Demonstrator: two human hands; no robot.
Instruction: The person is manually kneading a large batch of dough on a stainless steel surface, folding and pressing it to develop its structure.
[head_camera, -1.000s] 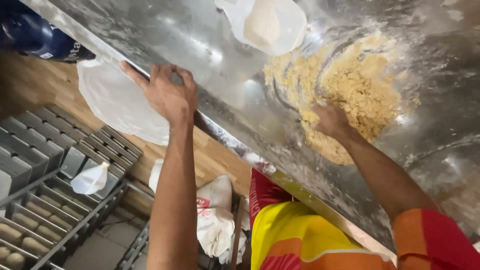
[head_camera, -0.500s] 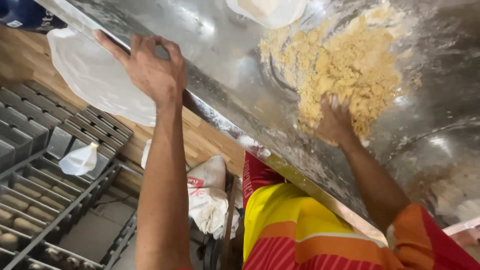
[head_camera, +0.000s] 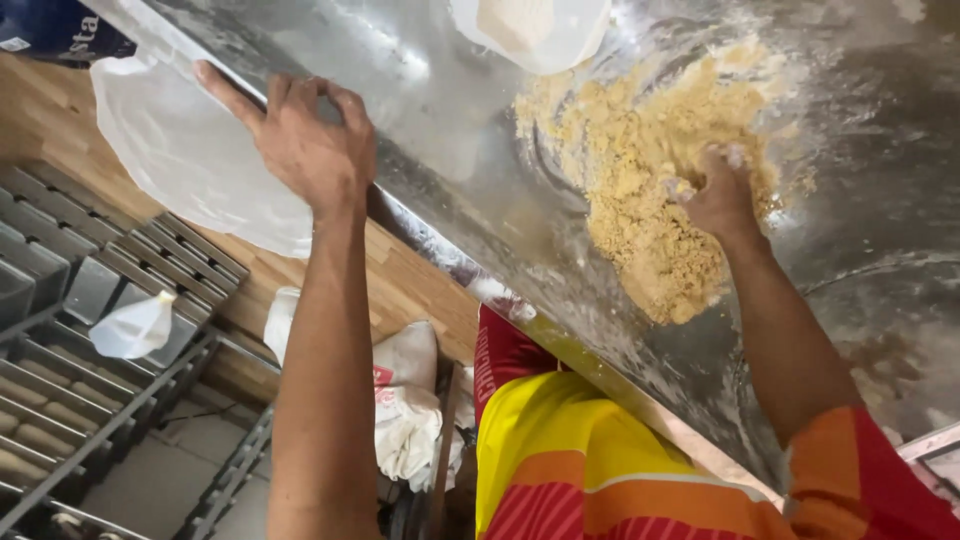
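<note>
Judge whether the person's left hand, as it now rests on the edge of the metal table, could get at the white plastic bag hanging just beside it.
Probably yes. The left hand grips the metal table at its edge, and the white plastic bag hangs right beside its fingers, with nothing between them.

The right hand (head_camera: 718, 195) is pressed, fingers down, into a heap of crumbly yellow dough (head_camera: 650, 190) on the floury steel counter (head_camera: 420, 110). The left hand (head_camera: 305, 145) grips the counter's near edge. A white plastic tub (head_camera: 535, 30) sits just beyond the dough. Below the edge lie a white sack (head_camera: 405, 400) and racks of metal baking tins (head_camera: 90, 290).
</note>
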